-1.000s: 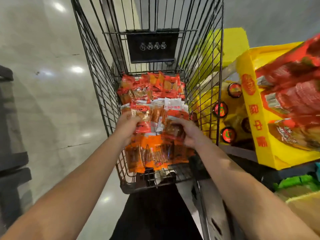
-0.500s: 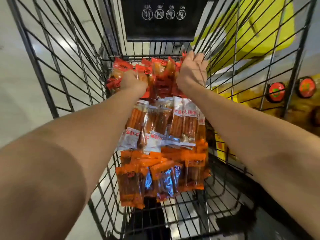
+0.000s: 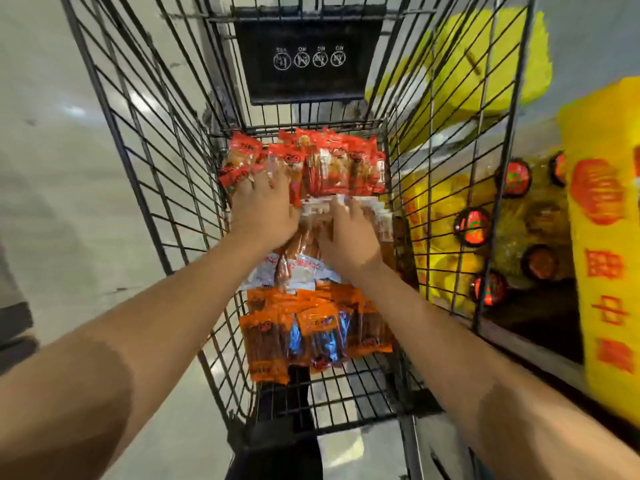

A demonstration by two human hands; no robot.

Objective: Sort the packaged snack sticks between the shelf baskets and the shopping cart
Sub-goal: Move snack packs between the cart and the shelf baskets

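A black wire shopping cart (image 3: 145,161) holds three groups of packaged snack sticks on its floor. Red packs (image 3: 332,168) lie at the far end, white-ended packs (image 3: 298,268) in the middle, and orange packs (image 3: 311,327) nearest me. My left hand (image 3: 263,206) lies flat with fingers spread on the left side of the red packs. My right hand (image 3: 346,233) rests with fingers apart on the far end of the white-ended packs. Both hands are slightly blurred. The shelf baskets are out of view.
A black plate with white icons (image 3: 304,60) hangs on the cart's far wall. Right of the cart stands a shelf with a yellow carton printed in red (image 3: 602,237) and round red-lidded tubs (image 3: 472,226). Pale glossy floor (image 3: 69,168) runs along the left.
Both hands have drawn back toward me from the far edge of the red packs. My right hand has shifted onto the white-ended packs; my left stays on the red ones.
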